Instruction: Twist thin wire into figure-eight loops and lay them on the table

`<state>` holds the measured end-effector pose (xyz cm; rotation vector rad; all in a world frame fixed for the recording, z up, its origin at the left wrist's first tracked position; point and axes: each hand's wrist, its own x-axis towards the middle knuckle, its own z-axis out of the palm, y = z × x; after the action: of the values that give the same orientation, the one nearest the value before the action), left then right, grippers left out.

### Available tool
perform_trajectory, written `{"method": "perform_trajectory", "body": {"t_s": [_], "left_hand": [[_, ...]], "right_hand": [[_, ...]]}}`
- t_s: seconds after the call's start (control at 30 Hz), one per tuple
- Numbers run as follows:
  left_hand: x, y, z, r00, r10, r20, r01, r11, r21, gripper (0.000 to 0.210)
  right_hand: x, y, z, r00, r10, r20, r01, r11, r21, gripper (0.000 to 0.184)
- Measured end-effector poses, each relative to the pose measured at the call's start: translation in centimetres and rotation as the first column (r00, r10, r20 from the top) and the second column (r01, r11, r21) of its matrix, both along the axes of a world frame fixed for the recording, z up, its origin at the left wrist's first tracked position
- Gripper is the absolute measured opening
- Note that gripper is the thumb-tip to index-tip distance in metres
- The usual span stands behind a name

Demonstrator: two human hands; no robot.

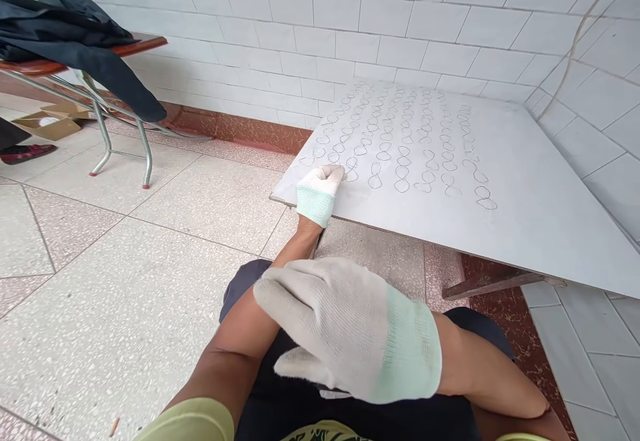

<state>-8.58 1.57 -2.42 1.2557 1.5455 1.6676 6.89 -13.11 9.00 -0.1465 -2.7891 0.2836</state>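
My left hand (321,191), in a white knit glove with a mint cuff, reaches to the near left corner of a white board (530,227). Its fingertips are pinched together by the nearest dark loops; what they hold, if anything, cannot be made out. Rows of thin dark figure-eight loops (402,169) cover the board's left and middle; whether they are drawn or laid there is unclear. Close to the camera, above my lap, is my right hand (340,324), gloved alike. Its fingers are extended side by side and the thumb stands apart, with nothing visible between them.
A folding stool (145,44) with dark clothing (65,24) on it stands at the left. Behind it are a cardboard box (55,121) and another person's shoe (27,154). White tiled wall (280,7) borders the board, and a wooden support (493,283) shows underneath.
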Motion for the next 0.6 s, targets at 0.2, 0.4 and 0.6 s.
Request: {"method": "perform_trajectory", "body": {"t_s": [0.2,0.4,0.6], "left_hand": [[0.10,0.03,-0.04,1.000,0.003,-0.022,-0.003,1.000,-0.002,0.021],[0.19,0.02,-0.08,0.999,0.011,-0.035,-0.010,1.000,0.003,0.022],[0.06,0.16,-0.37,0.999,0.014,-0.035,-0.013,1.000,0.023,0.023]], "right_hand": [[0.09,-0.22,-0.09,0.999,-0.035,0.015,0.035,0.999,-0.015,0.045],[0.23,-0.09,-0.35,0.999,-0.050,0.014,0.050,0.999,-0.006,0.044],[0.29,0.22,-0.55,0.998,-0.054,0.038,0.055,0.998,-0.019,0.043]]}}
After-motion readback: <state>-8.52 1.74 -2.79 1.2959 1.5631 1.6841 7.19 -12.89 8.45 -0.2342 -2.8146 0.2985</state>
